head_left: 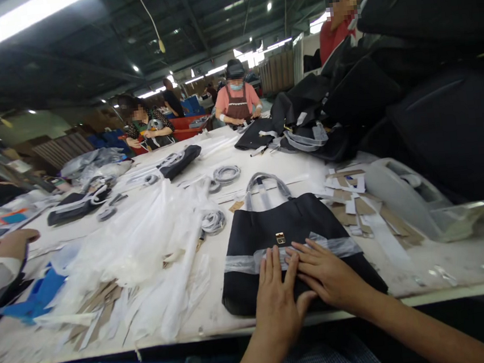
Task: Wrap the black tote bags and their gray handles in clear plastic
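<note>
A black handbag [288,217] lies flat on the table in front of me, its wrapped handles [263,182] pointing away. A band of clear plastic film [241,263] runs across its front, below a small gold clasp [280,238]. My left hand [280,292] rests on the bag with fingers stretched out over the film. Beside it, my right hand [325,273] also lies flat on the film, fingers spread. The two hands are close together at the thumbs and fingertips. Neither hand grasps anything.
Thin white plastic sheets [145,242] spread to the left, with a coiled wrapped strap [213,222]. A clear plastic container [414,193] and paper scraps [359,204] lie right. Black bags [312,106] pile up behind. Co-workers [237,96] stand across the table; another person's arm [1,256] is at left.
</note>
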{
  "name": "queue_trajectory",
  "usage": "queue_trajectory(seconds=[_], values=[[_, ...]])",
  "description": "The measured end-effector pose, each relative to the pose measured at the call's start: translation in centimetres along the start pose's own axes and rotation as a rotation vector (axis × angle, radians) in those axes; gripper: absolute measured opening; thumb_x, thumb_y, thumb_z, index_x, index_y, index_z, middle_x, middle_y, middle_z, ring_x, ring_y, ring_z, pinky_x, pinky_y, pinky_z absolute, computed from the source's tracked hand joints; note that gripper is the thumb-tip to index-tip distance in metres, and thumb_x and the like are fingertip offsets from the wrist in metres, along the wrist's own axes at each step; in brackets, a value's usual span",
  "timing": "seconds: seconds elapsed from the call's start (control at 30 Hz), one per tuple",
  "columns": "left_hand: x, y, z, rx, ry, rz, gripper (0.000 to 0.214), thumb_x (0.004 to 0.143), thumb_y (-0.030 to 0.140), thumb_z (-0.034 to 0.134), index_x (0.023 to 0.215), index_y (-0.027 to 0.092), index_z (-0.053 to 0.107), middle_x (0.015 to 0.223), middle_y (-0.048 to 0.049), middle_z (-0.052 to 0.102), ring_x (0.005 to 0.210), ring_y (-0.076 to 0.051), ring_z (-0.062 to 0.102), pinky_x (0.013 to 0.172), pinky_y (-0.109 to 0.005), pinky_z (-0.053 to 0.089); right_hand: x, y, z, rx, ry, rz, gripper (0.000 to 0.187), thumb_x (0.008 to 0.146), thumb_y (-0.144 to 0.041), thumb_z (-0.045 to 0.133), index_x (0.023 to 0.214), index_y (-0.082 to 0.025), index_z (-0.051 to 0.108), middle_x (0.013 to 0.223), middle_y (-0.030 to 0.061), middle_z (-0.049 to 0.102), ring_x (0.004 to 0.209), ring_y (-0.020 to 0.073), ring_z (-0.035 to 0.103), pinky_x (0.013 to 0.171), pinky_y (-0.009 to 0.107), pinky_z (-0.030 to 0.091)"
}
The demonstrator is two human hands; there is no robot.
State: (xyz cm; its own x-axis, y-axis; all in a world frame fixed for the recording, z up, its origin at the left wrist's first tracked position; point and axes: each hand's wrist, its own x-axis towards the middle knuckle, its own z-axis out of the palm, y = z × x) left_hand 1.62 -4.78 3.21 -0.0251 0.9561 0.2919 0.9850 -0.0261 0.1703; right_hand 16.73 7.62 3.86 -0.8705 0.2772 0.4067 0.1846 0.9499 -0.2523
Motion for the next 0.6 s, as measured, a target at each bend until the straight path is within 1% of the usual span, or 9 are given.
queue_trajectory(seconds=[0.1,0.17,0.27,0.3,0.37,0.43,0.47,0.53,0.6], values=[[0.2,0.2,0.0,0.044,0.000,0.004,0.077,0.091,0.053,0.054,0.153,0.016,0.028,0.160,-0.0212,0.022,0.147,-0.037,0.022,0.111,-0.058,0.038,-2.0,0.7,-1.7,-0.027,0.066,0.025,0.047,0.092,-0.010,0.050,0.137,-0.023,0.057,0.139,0.0079,0.058,0.131,0.0267,0.051,0.110,0.051,0.044],[0.3,0.3,0.0,0.071,0.012,0.009,0.076,0.092,0.053,0.053,0.153,0.015,0.028,0.160,-0.0209,0.023,0.147,-0.036,0.024,0.111,-0.056,0.039,-4.5,2.0,-4.0,-0.065,0.095,0.053,0.044,0.093,-0.012,0.051,0.134,-0.027,0.060,0.134,0.0052,0.062,0.126,0.0259,0.056,0.109,0.050,0.046],[0.3,0.3,0.2,0.103,0.061,0.022,0.072,0.094,0.048,0.052,0.153,0.017,0.028,0.160,-0.0182,0.024,0.147,-0.035,0.024,0.111,-0.055,0.040,-9.1,5.1,-9.4,-0.140,0.203,0.161,0.034,0.095,-0.023,0.054,0.126,-0.032,0.065,0.126,0.0019,0.068,0.115,0.0254,0.064,0.106,0.047,0.050],[0.3,0.2,0.4,0.109,0.084,0.026,0.071,0.094,0.047,0.052,0.154,0.018,0.027,0.161,-0.0171,0.024,0.147,-0.035,0.024,0.111,-0.054,0.040,-10.4,6.3,-11.5,-0.180,0.269,0.235,0.031,0.095,-0.028,0.055,0.124,-0.032,0.067,0.124,0.0024,0.069,0.112,0.0260,0.066,0.104,0.045,0.051],[0.2,-0.1,0.8,0.119,0.120,0.038,0.070,0.095,0.046,0.051,0.154,0.018,0.027,0.161,-0.0156,0.023,0.147,-0.034,0.024,0.111,-0.053,0.041,-12.5,9.0,-15.7,-0.239,0.399,0.456,0.029,0.094,-0.034,0.058,0.120,-0.029,0.069,0.122,0.0059,0.070,0.107,0.0275,0.068,0.098,0.040,0.054],[0.2,-0.3,1.3,0.129,0.143,0.054,0.071,0.094,0.047,0.052,0.154,0.019,0.026,0.161,-0.0157,0.023,0.147,-0.035,0.025,0.111,-0.053,0.041,-13.2,11.9,-19.1,-0.200,0.463,0.706,0.031,0.088,-0.036,0.065,0.116,-0.023,0.072,0.117,0.0116,0.072,0.100,0.0276,0.071,0.089,0.036,0.054],[0.2,-0.4,1.5,0.135,0.151,0.061,0.072,0.094,0.047,0.052,0.154,0.019,0.026,0.161,-0.0161,0.023,0.147,-0.035,0.026,0.110,-0.053,0.041,-13.2,13.4,-20.2,-0.124,0.469,0.814,0.032,0.085,-0.035,0.069,0.112,-0.019,0.074,0.109,0.0140,0.074,0.091,0.0264,0.073,0.082,0.034,0.055],[0.1,-0.5,1.6,0.148,0.169,0.075,0.073,0.094,0.047,0.052,0.155,0.018,0.024,0.161,-0.0167,0.023,0.146,-0.035,0.027,0.110,-0.053,0.042,-12.3,16.2,-21.2,-0.020,0.454,0.882,0.031,0.083,-0.037,0.069,0.096,-0.010,0.077,0.084,0.0150,0.076,0.070,0.0218,0.073,0.065,0.030,0.054],[0.1,-0.5,1.7,0.159,0.187,0.079,0.073,0.094,0.046,0.052,0.155,0.018,0.024,0.161,-0.0168,0.023,0.146,-0.035,0.028,0.109,-0.053,0.043,-10.9,18.3,-20.9,0.068,0.443,0.873,0.036,0.083,-0.039,0.069,0.074,-0.005,0.075,0.064,0.0118,0.071,0.054,0.0165,0.067,0.055,0.026,0.050]])
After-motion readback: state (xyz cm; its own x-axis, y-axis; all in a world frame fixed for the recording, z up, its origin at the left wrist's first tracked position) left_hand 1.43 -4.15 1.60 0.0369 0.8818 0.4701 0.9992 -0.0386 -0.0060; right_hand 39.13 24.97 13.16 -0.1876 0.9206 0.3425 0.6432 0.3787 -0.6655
